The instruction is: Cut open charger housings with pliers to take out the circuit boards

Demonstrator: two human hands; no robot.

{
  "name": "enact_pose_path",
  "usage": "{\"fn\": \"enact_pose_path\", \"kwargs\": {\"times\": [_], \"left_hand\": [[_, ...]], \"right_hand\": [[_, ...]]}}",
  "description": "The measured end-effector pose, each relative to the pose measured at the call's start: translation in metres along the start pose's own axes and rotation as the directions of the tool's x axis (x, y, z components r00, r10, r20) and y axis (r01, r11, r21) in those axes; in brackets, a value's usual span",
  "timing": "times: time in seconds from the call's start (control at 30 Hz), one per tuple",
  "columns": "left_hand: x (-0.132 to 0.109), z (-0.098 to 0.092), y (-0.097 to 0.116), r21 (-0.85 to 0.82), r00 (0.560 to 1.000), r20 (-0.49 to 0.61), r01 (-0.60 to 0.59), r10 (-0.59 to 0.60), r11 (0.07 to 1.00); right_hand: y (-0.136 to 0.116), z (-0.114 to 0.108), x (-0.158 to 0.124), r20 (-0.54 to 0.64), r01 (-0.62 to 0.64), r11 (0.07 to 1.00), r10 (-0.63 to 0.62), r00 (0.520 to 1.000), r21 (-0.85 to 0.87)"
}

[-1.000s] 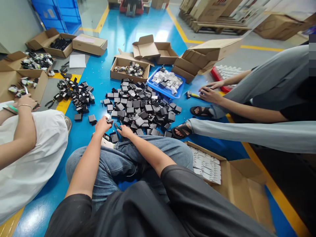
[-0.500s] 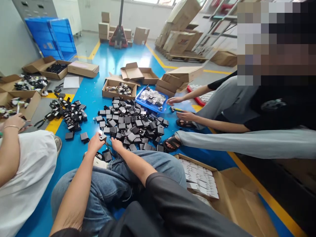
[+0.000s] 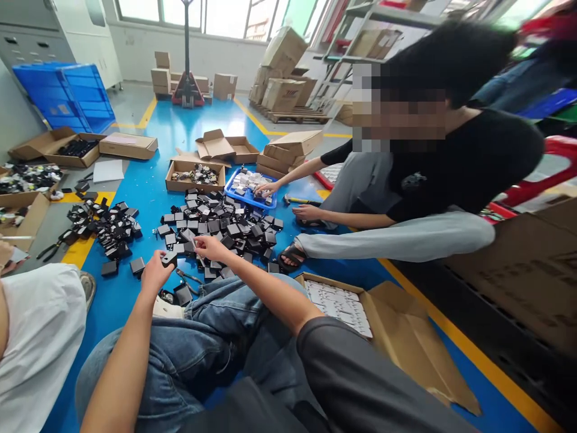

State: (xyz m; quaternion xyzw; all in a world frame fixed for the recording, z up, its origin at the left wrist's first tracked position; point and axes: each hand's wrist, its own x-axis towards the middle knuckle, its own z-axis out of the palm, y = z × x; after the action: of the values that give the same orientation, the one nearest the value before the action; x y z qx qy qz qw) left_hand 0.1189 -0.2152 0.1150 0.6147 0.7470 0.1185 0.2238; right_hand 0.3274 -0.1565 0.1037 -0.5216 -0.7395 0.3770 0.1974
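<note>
I sit on a blue floor with a big pile of small black boxes (image 3: 220,225) in front of my knees. My left hand (image 3: 155,272) is closed round one small black box (image 3: 169,259) near my left knee. My right hand (image 3: 210,246) hovers over the near edge of the pile, fingers pinched on a small pale piece that I cannot make out. Pliers (image 3: 189,277) lie on the floor between my hands, and another black box (image 3: 183,294) rests by my shoe.
A person in black opposite reaches into a blue tray (image 3: 247,187) of white parts. A second pile of black boxes (image 3: 106,227) lies left. An open carton of white parts (image 3: 342,300) is at my right knee. Cartons (image 3: 195,175) stand behind; a person in white sits left.
The camera has tilted up, showing the room and the person opposite. My right hand has lifted from beside my knee to above the pile's edge. The other person's hand reached into the blue tray.
</note>
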Motion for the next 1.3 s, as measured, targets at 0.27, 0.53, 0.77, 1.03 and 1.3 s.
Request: {"fn": "enact_pose_path", "kwargs": {"times": [0.27, 0.53, 0.77, 1.03, 1.3], "left_hand": [[-0.039, -0.014, 0.018, -0.028, 0.967, -0.050, -0.250, 0.248, 0.968], [-0.049, -0.028, 0.025, -0.227, 0.984, -0.078, -0.176, 0.162, 0.958], [-0.057, -0.023, 0.032, -0.478, 0.991, -0.025, -0.127, 0.131, 0.869], [-0.067, -0.013, 0.044, -0.491, 0.977, -0.093, -0.215, 0.194, 0.844], [-0.075, -0.019, 0.050, -0.391, 0.859, -0.307, -0.506, 0.409, 0.769]], "right_hand": [[0.002, -0.029, -0.063, 0.096, 0.018, 0.807, -0.092, 0.991, 0.591], [-0.015, -0.037, -0.076, 0.052, 0.004, 0.562, -0.084, 0.995, 0.827], [-0.037, -0.048, -0.109, -0.295, 0.290, 0.683, -0.114, 0.949, 0.670], [-0.042, -0.050, -0.125, -0.333, 0.364, 0.740, -0.199, 0.922, 0.565], [-0.041, -0.043, -0.121, -0.330, 0.440, 0.868, -0.356, 0.874, 0.229]]}}
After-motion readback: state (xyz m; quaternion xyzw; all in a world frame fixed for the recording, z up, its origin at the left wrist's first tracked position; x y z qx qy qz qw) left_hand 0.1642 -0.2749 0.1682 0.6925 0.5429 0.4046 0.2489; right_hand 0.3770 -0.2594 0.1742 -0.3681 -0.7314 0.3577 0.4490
